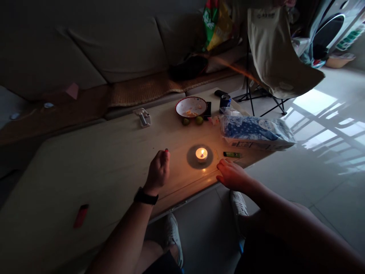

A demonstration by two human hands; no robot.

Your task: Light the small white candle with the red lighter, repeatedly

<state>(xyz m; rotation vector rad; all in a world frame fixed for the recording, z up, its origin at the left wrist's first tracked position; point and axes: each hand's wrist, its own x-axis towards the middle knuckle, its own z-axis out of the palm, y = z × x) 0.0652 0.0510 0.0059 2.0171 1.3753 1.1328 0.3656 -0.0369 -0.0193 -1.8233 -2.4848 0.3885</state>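
A lit tealight candle (201,154) burns on the pale table (94,167), in a pool of warm light. My left hand (158,171), to the candle's left, is closed around a small red-tipped item (166,150), perhaps a match. A black wristband (146,197) circles that wrist. My right hand (232,175) rests on the table edge, its fingers apart and holding nothing. Just beyond its fingertips lie a green lighter (232,154) and a thin wooden stick (216,154). A red lighter (81,215) lies far to the left.
Farther back stand a bowl with food scraps (191,107), several limes (192,121), a blue can (225,102) and a blue-and-white bag (256,131). A small metal object (142,118) lies near the back edge. Behind are a sofa (85,45) and a folding chair (279,49).
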